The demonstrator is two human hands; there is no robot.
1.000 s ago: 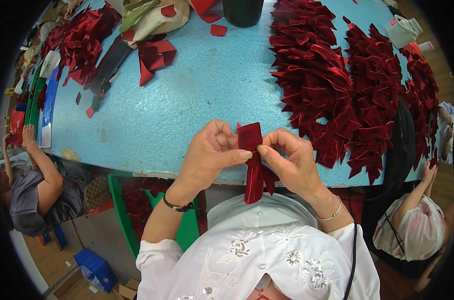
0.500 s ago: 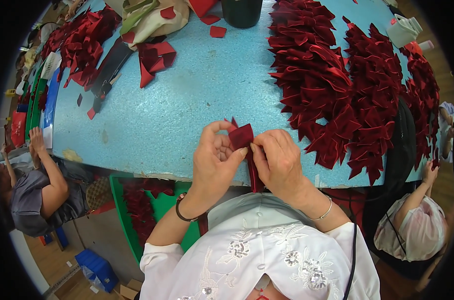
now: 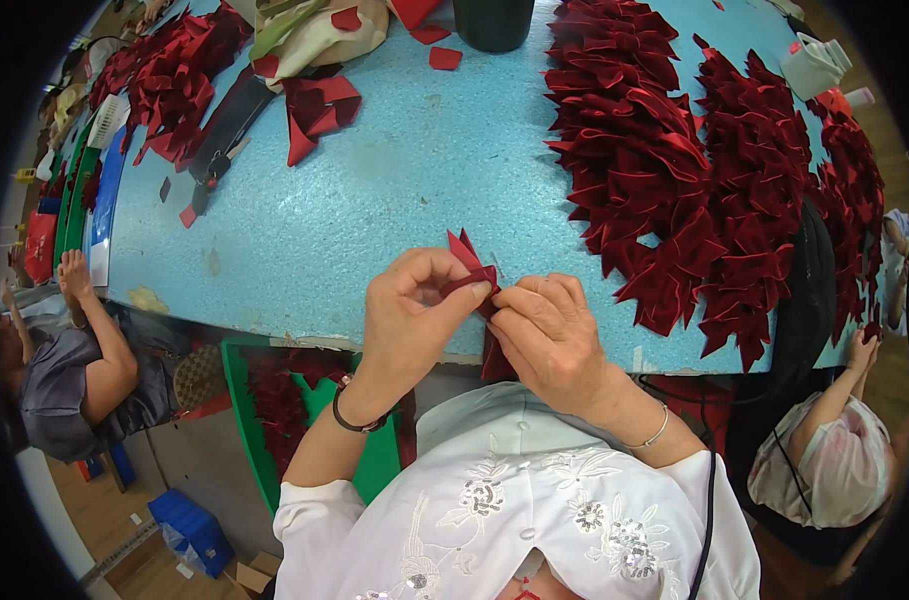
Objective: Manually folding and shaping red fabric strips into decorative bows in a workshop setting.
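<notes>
A dark red velvet ribbon (image 3: 495,358) is pinched between my two hands above the table's front edge. My left hand (image 3: 415,315) has thumb and forefinger closed on its folded part, and a pointed end sticks up past the fingers. With fingertips pressed together, my right hand (image 3: 547,330) grips the same ribbon at the fold, close beside my left thumb. One length of it hangs down below the hands toward my white shirt. The fingers cover the middle of the fold.
Rows of dark red velvet bows (image 3: 630,150) cover the table's right side. Red ribbon pieces (image 3: 320,108), a dark pouch (image 3: 230,125) and a black container (image 3: 493,22) lie farther off. A green bin (image 3: 243,400) holds more bows below. Co-workers (image 3: 75,390) sit on both sides.
My left hand has shifted slightly left and its fingers have folded the ribbon flatter. My right hand has closed in over the fold. The pointed end now shows more.
</notes>
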